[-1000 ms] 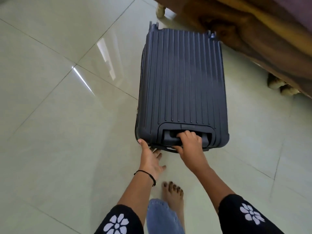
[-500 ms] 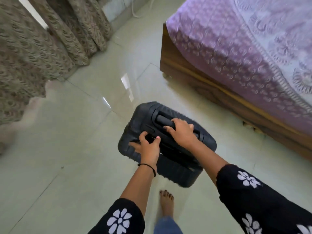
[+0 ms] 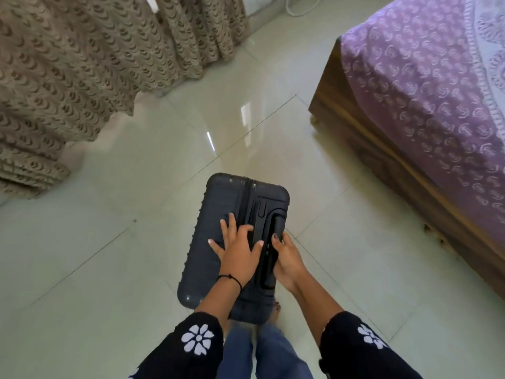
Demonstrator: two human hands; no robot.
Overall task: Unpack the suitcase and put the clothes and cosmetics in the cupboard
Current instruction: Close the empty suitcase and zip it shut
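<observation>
The suitcase (image 3: 232, 195) stands closed on the floor (image 3: 123, 255), left of the bed (image 3: 410, 91). The left hand (image 3: 237, 253) lies spread on top; the right hand (image 3: 288, 262) seemingly curls round the handle (image 3: 277, 228).

Glossy tiled floor (image 3: 109, 269): dark suitcase (image 3: 235, 198) upright, wooden bed (image 3: 369, 138) nearby.

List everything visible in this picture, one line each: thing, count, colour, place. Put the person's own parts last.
suitcase: one, dark grey, upright on floor, centre
curtains: one set, beige patterned, upper left
bed: one, wooden frame, purple sheet, right
floor: one, pale glossy tiles, throughout
cable: one, white, top edge
left hand: one, flat on suitcase top
right hand: one, gripping suitcase handle
sleeves: two, black with white flowers, bottom
jeans: one pair, blue, bottom centre
</observation>
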